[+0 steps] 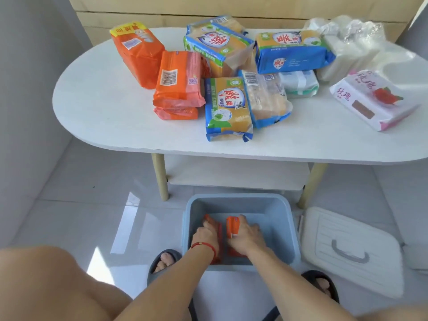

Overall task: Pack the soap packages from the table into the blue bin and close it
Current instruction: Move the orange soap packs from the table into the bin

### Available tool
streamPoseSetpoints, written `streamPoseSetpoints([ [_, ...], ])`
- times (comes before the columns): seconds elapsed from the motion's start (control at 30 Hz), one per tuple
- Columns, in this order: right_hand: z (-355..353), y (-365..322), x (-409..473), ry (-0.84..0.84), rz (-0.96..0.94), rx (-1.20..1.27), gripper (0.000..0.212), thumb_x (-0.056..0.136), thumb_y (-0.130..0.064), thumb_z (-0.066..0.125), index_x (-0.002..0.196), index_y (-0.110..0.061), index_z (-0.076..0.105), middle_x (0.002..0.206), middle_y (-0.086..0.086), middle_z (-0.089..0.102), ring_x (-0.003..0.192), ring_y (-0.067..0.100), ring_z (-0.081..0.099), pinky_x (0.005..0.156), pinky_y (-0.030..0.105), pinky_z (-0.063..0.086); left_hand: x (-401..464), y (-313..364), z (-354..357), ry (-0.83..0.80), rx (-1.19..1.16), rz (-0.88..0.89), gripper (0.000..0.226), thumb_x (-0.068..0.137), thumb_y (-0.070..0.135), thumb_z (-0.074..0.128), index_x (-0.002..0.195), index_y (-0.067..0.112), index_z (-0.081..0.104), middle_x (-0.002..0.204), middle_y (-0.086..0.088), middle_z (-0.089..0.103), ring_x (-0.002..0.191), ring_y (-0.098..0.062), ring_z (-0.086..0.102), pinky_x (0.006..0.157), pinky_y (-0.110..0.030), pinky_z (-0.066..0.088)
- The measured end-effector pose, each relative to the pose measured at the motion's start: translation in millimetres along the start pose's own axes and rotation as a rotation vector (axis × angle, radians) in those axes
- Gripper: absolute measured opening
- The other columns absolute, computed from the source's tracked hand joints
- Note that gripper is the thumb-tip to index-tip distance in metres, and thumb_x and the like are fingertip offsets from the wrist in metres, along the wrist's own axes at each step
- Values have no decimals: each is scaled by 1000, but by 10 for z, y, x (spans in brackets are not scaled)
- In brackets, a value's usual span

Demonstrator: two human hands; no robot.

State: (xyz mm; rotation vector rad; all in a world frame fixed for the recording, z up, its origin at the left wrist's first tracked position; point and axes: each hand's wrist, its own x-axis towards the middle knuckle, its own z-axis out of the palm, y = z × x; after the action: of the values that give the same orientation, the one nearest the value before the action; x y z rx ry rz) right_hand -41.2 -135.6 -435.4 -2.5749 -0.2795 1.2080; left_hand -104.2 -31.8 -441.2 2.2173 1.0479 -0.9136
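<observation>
The blue bin (240, 202) stands open on the floor between my feet. Both hands are down inside it. My left hand (207, 235) rests on an orange soap package (209, 220) at the bin's left. My right hand (246, 234) grips a second orange soap package (232, 225) that stands on edge beside the first. On the white table (104, 107) lie several more soap packages: orange ones (178, 82) at the left, yellow-and-blue ones (225, 107) in the middle, a white rose-printed pack (370, 100) at the right.
The bin's white lid (347, 251) with a grey handle lies on the floor to the right of the bin. A clear plastic-wrapped white bundle (347, 42) sits at the table's back right. Table legs (161, 179) stand just behind the bin. My knee fills the lower left.
</observation>
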Motion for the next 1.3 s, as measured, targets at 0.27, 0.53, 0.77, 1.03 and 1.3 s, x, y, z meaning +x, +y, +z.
streamPoseSetpoints([
  [0.27, 281, 3, 394, 12, -9, -76, 63, 98, -30, 57, 153, -34, 26, 153, 19, 26, 137, 40, 39, 107, 46, 43, -232, -88, -196, 670, 138, 313, 34, 80, 10, 34, 92, 15, 66, 94, -7, 65, 87, -32, 60, 67, -41, 49],
  [0.53, 533, -79, 446, -85, -153, -201, 65, 94, -26, 55, 146, -57, 32, 158, 10, 9, 141, 42, 18, 109, 51, 43, -172, -468, -100, 429, -609, 21, 37, 105, 42, 24, 131, 20, 40, 119, -17, 62, 107, -38, 59, 96, -52, 47],
  [0.77, 423, 8, 396, -249, -252, -177, 89, 92, -5, 52, 153, -58, 12, 168, -1, -3, 154, 35, 8, 120, 55, 30, -126, -505, -90, 364, -652, 56, 37, 103, 50, 19, 131, 31, 33, 112, 0, 59, 97, -24, 59, 96, -49, 50],
  [1.03, 278, 86, 140, -104, -170, -43, 79, 96, 3, 46, 163, -20, 12, 172, 10, -2, 154, 33, 22, 121, 42, 28, -193, -463, -147, 395, -642, 21, 41, 105, 41, 25, 139, 23, 35, 123, -10, 61, 101, -24, 59, 93, -43, 50],
  [1.3, -66, -102, -263, -94, -321, -157, 45, 98, -16, 43, 139, -25, 58, 145, 8, 56, 131, 28, 54, 108, 39, 46, -372, -456, -153, 443, -514, -40, 34, 100, 27, 44, 132, 16, 42, 118, -16, 61, 102, -32, 59, 91, -48, 55],
])
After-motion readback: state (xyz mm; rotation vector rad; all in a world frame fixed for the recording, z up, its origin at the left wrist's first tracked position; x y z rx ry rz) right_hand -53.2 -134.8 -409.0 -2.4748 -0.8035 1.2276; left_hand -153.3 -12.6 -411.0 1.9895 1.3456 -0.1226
